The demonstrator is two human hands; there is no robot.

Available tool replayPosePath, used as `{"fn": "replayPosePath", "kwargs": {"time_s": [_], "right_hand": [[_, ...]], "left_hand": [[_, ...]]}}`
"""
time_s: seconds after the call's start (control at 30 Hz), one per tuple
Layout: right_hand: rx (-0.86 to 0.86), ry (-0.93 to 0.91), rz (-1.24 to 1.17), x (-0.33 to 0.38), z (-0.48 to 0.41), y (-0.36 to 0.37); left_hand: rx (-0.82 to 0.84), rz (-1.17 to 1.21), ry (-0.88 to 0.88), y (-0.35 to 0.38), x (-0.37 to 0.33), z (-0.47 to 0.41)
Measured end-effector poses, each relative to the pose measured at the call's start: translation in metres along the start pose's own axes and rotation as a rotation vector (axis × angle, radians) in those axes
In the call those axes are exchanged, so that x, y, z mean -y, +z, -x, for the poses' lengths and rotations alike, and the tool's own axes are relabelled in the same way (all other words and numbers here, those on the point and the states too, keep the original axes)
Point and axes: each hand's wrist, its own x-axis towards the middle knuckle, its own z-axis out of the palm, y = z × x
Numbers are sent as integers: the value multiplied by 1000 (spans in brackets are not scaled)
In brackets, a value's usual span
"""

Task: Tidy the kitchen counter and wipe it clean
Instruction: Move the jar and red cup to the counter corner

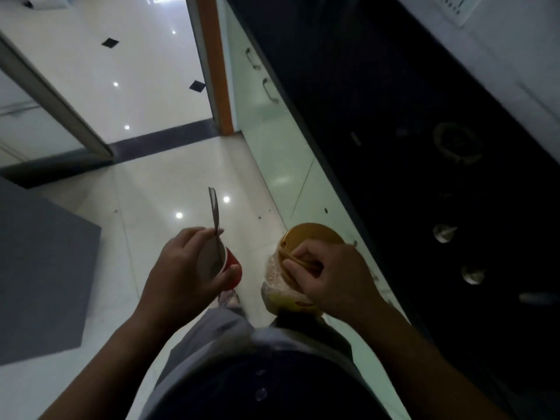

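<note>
I was looking down into an office pantry kitchen: a long dark counter [409, 140] ran along the wall over pale glossy cabinet doors [263, 116] with metal handles, and polished tile floor [127, 71] led past a glass partition [33, 122]

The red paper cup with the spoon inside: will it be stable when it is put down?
Probably tippy: the spoon stands well above the red cup's rim and leans to one side. The cup looks like thin paper, so likely light and easy to crush. The left hand wraps it.
</note>
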Motion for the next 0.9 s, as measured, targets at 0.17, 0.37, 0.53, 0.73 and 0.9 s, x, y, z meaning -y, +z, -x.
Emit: {"fn": "replayPosePath", "kwargs": {"time_s": [0.17, 0.37, 0.53, 0.73, 0.9], "right_hand": [[-167, 14, -68, 23, -106, -20], [-386, 62, -103, 23, -205, -59], [-486, 88, -33, -5, -299, -92], [-642, 112, -88, -39, -379, -148], [-641, 147, -38, -52, -441, -178]], "left_hand": [[2, -50, 89, -45, 24, -113], [23, -4, 167, -64, 19, -231], [75, -18, 217, -56, 9, -347], [156, 38, 321, -51, -27, -475], [195, -3, 459, -42, -54, -567]]}}
